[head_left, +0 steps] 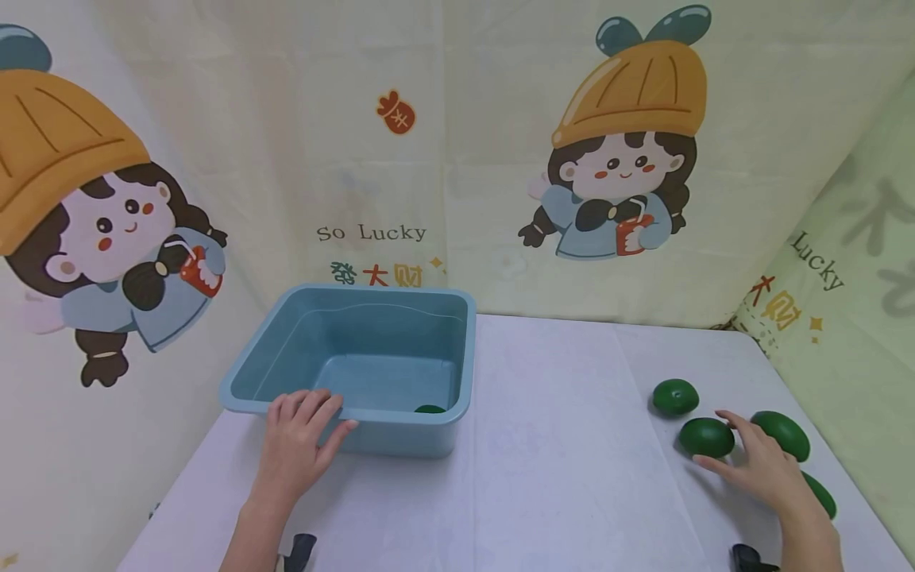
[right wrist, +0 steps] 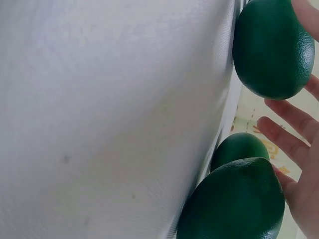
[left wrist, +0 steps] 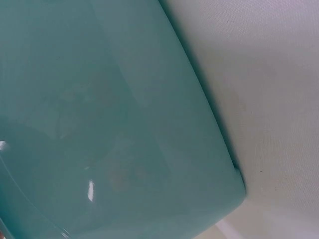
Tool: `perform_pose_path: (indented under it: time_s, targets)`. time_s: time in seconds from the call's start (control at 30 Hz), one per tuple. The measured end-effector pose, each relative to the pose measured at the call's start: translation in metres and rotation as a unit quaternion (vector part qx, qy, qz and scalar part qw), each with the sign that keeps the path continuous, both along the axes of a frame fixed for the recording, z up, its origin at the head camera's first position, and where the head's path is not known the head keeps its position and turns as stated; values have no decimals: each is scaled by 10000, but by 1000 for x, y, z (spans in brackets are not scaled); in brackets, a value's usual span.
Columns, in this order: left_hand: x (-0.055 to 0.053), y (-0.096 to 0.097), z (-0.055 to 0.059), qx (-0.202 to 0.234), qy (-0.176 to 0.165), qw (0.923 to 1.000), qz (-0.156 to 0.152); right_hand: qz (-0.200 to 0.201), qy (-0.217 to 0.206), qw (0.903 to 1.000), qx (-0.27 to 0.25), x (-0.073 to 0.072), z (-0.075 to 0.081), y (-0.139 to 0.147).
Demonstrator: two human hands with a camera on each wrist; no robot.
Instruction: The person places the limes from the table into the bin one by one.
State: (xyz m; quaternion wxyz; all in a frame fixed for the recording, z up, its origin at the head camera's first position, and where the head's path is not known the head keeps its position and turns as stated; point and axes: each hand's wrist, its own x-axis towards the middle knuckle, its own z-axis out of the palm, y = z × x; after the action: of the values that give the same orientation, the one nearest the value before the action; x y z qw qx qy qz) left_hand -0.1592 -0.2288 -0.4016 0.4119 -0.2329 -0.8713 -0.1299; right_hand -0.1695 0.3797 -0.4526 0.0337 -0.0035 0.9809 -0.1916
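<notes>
In the head view my left hand [head_left: 293, 449] holds the near rim of a blue plastic basin [head_left: 400, 437], fingers over the rim and thumb along the outside. The left wrist view shows the basin's outer wall [left wrist: 124, 124] up close. My right hand [head_left: 768, 469] is at a dark green avocado [head_left: 706, 438] on the table. Its thumb and forefinger are spread at either side of that fruit. In the right wrist view the avocado [right wrist: 271, 50] sits between thumb and fingers, with the other fingers extended. Part of another green fruit [head_left: 430, 409] shows inside the basin.
One more avocado [head_left: 675, 396] lies behind the one at my right hand. Two others, a farther one [head_left: 782, 434] and a nearer one [head_left: 819, 494], lie right of it, partly behind the hand. A printed cloth [head_left: 500, 262] hangs behind the white table [head_left: 543, 445].
</notes>
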Motion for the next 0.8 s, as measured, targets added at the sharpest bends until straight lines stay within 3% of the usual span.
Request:
perform_pose_path:
  time_s: [0.8]
  targets:
    - [0, -1, 1, 11, -75, 10000, 2, 113, -43, 9997, 208, -4, -4, 5]
